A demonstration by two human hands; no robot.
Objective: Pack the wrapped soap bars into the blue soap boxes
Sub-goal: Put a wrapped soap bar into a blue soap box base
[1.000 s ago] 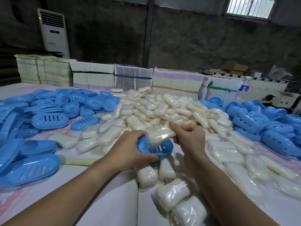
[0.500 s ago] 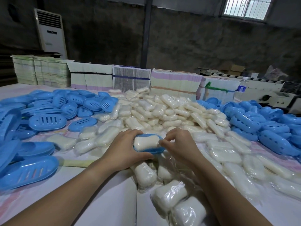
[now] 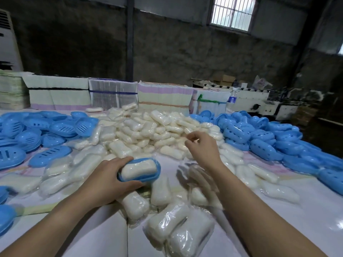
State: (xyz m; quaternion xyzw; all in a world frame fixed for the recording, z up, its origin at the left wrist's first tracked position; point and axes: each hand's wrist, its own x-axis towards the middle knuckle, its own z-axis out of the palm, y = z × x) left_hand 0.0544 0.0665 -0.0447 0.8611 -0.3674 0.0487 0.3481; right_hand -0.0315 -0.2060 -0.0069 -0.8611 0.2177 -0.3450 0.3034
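Note:
My left hand [image 3: 109,178] grips a blue soap box half [image 3: 153,175] with a wrapped white soap bar [image 3: 138,169] lying in it, held low over the table's middle. My right hand [image 3: 202,148] is raised to the right of it, fingers loosely curled and apart, holding nothing, above the big pile of wrapped soap bars [image 3: 148,130]. More wrapped bars [image 3: 178,229] lie close in front of me. Blue slotted box halves [image 3: 50,154] are heaped at the left, and blue box halves with holes [image 3: 263,145] at the right.
Strapped stacks of flat cartons [image 3: 113,96] line the table's far edge. A water bottle [image 3: 231,98] stands behind the right heap. A white machine [image 3: 259,102] sits at the back right, and a standing air conditioner [image 3: 7,43] at the far left.
My right hand laid the wrapped bar into the box, let go, and moved up and to the right over the pile. My left hand lowered the box slightly.

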